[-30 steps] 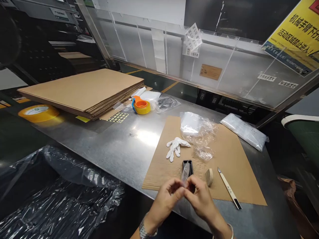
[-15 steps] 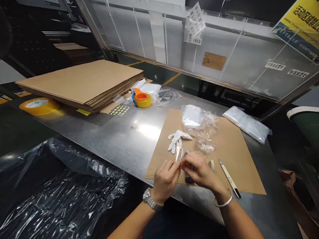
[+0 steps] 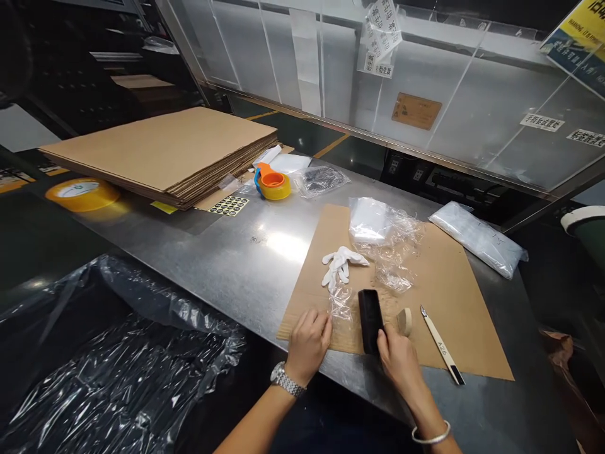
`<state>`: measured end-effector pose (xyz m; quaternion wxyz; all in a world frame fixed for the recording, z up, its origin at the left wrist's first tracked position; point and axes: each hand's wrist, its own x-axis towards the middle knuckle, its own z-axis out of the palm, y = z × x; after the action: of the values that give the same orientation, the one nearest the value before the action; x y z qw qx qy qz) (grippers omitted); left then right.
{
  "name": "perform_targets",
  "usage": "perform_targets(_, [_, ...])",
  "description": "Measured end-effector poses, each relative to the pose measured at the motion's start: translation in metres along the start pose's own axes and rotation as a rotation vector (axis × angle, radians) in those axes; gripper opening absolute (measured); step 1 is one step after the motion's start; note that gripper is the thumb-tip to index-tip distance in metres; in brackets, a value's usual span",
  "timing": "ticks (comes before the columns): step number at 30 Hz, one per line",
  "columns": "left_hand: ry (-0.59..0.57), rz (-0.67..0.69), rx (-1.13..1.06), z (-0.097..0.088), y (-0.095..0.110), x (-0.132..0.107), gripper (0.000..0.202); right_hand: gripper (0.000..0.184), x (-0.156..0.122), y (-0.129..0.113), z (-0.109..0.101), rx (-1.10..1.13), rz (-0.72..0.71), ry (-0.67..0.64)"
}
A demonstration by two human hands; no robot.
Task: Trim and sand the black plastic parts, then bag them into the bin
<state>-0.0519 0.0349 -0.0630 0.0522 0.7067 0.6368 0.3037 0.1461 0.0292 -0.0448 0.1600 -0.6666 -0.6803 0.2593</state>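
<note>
My left hand (image 3: 309,340) pinches a small crumpled piece of clear plastic film (image 3: 340,304) near the front edge of a brown cardboard sheet (image 3: 444,284). A flat black rectangular object (image 3: 370,320) lies on the cardboard, and my right hand (image 3: 397,358) grips its near end. A white glove (image 3: 341,265) lies just beyond the film. A small roll of beige tape (image 3: 404,321) and a craft knife (image 3: 442,345) rest to the right of the black object.
Clear plastic bags (image 3: 385,236) lie on the cardboard, another bag (image 3: 477,238) at the right. A stack of cardboard sheets (image 3: 161,148), yellow tape rolls (image 3: 82,192) (image 3: 273,185) and a sticker sheet (image 3: 229,205) sit at the left on the metal table (image 3: 227,265). Black plastic sheeting (image 3: 108,372) fills the lower left.
My hands have separated. The clear film has come away to the left in my left hand, and the black object now lies uncovered on the cardboard under my right hand.
</note>
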Motion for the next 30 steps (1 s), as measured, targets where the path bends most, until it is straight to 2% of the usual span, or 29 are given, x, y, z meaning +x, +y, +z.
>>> perform_targets(5, [-0.091,-0.031,-0.087,-0.003,0.007,0.001,0.026,0.035,-0.025,0.001,-0.019,0.222,-0.185,-0.205])
perform_targets(9, [-0.175,-0.003,-0.220,-0.008,0.009,0.005,0.021,0.037,-0.035,0.006,-0.013,0.319,-0.183,-0.303])
perform_targets(14, [-0.257,0.088,-0.291,-0.011,0.007,0.001,0.022,0.041,-0.030,0.019,0.003,0.351,-0.089,-0.232])
perform_targets(19, [-0.190,0.077,-0.235,-0.007,0.013,-0.013,0.024,0.034,-0.032,0.015,0.009,0.284,-0.090,-0.109])
perform_targets(25, [-0.151,0.205,-0.143,-0.003,0.030,-0.027,0.026,0.029,-0.038,0.005,0.017,0.264,-0.138,-0.034])
perform_targets(30, [-0.083,0.183,-0.098,-0.009,0.025,-0.025,0.031,0.035,-0.025,0.007,0.020,0.360,-0.084,-0.008])
